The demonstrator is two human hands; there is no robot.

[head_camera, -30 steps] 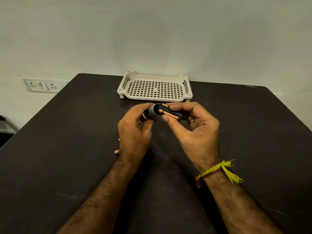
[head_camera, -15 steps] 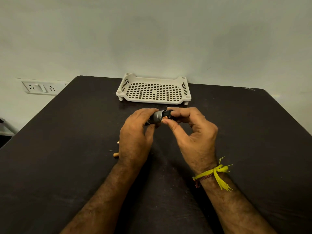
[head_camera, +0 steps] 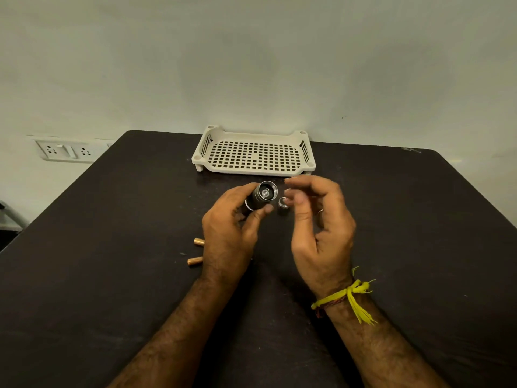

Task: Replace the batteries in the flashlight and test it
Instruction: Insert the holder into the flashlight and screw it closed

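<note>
My left hand (head_camera: pixel 229 236) grips the dark flashlight body (head_camera: pixel 258 198) above the black table (head_camera: pixel 112 275), open end tilted up toward me. A metal contact shows inside the opening. My right hand (head_camera: pixel 319 231) hovers just right of it with fingers spread and blurred, holding nothing. A small silver-rimmed cap (head_camera: pixel 283 203) lies beside my right thumb tip; I cannot tell whether the thumb touches it. Two copper-coloured batteries (head_camera: pixel 199 241) (head_camera: pixel 195 260) lie on the table, partly hidden behind my left wrist.
A white perforated tray (head_camera: pixel 201 147) stands at the back edge of the table against the wall. A wall socket plate (head_camera: pixel 67 151) is on the left. A yellow thread is tied round my right wrist.
The battery holder that my right hand held has gone into the flashlight body. My right hand has let go and drawn back to the right. The silver cap has come into sight.
</note>
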